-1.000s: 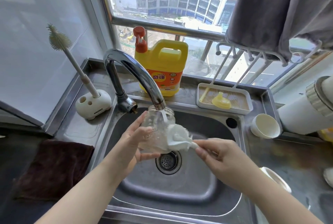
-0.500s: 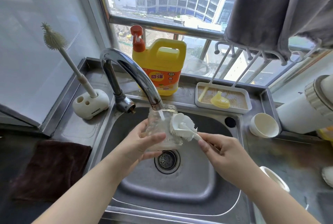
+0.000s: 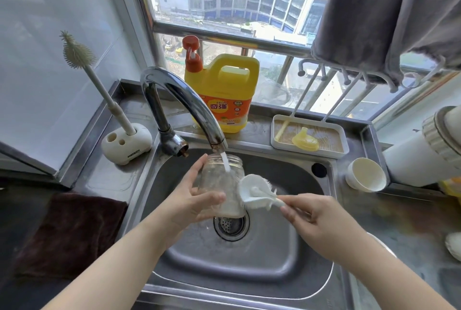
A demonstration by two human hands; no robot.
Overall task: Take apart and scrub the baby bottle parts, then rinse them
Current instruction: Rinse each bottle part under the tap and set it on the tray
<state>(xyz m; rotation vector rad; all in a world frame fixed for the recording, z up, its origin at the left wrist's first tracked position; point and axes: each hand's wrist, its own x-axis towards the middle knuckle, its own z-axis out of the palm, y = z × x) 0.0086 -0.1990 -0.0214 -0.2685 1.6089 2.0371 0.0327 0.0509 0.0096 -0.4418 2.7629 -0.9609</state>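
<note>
Scrubbing clear ribbed-neck bottle (image 3: 224, 185), white bristly brush (image 3: 254, 193)

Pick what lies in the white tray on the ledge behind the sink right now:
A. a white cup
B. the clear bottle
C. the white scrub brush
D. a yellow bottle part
D: a yellow bottle part sits in the white tray, while the clear bottle is in the left hand under the tap and the scrub brush is in the right hand.
</note>
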